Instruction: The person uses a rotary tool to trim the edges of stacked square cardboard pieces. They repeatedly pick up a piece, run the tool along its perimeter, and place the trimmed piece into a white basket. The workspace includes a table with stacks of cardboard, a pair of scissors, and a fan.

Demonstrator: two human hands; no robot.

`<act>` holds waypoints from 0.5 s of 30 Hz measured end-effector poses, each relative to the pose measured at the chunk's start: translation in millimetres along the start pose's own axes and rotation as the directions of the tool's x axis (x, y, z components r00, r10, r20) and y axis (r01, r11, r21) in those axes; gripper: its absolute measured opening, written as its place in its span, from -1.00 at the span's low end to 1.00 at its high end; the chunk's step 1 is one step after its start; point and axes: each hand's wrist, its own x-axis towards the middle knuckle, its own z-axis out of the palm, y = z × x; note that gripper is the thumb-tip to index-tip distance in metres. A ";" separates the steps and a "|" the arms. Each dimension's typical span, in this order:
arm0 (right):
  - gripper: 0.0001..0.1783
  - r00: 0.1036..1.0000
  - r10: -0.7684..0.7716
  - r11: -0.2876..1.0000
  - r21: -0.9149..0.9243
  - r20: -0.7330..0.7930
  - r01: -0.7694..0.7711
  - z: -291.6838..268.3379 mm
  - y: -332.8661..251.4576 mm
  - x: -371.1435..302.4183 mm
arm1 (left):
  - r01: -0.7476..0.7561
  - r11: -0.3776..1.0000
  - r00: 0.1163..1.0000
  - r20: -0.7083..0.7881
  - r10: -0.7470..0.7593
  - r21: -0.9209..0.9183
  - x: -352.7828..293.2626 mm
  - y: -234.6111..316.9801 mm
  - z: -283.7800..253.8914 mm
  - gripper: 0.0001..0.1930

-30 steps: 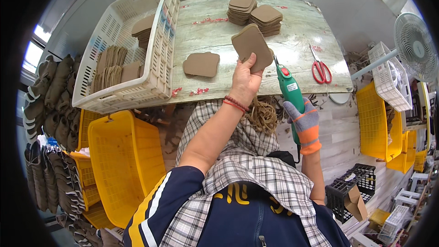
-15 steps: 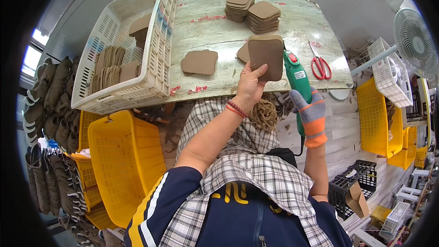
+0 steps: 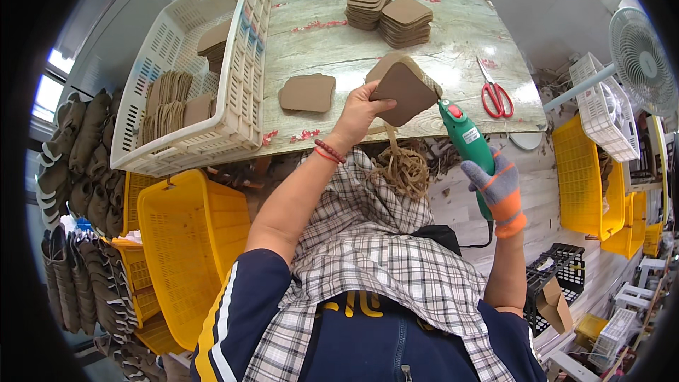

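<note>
Bare, with red bracelets at the wrist, my left hand (image 3: 361,113) pinches a brown rounded-square piece of sheet material (image 3: 407,95) above the table's near edge. Behind it shows part of another brown piece (image 3: 385,64); whether they touch I cannot tell. My right hand (image 3: 501,187), in a grey and orange glove, is wrapped round a green corded electric cutter (image 3: 468,134) with a red button. The cutter's tip is at the held piece's right edge. A narrow brown strip (image 3: 391,138) hangs below the piece, toward a tangle of strips (image 3: 407,177) on my lap.
On the table (image 3: 318,49) lie a flat brown piece (image 3: 308,93), two stacks of such pieces (image 3: 407,18) and red-handled scissors (image 3: 497,100). A white crate (image 3: 191,159) with more pieces stands left. Yellow bins (image 3: 177,255) flank me; a fan (image 3: 640,60) is at right.
My left hand has moved slightly left and turned the piece so a corner points down. My right hand and the cutter have shifted right and down. A strip now hangs from the piece.
</note>
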 end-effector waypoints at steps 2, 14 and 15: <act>-0.50 0.999 0.014 0.998 -0.058 0.033 -0.012 -0.9 1.1 -3.7 | 0.025 0.996 0.999 0.043 -0.029 0.089 -2.2 9.0 -4.0 -0.66; -0.42 1.000 0.015 0.994 -0.111 -0.008 -0.015 24.7 13.0 -5.3 | 0.310 0.932 0.946 0.042 -0.323 0.187 -28.8 4.3 -7.3 -0.64; -0.43 0.999 0.037 0.995 -0.090 0.001 -0.037 25.1 7.8 -4.8 | 0.315 0.928 0.941 0.061 -0.333 0.200 -30.0 5.3 -7.9 -0.63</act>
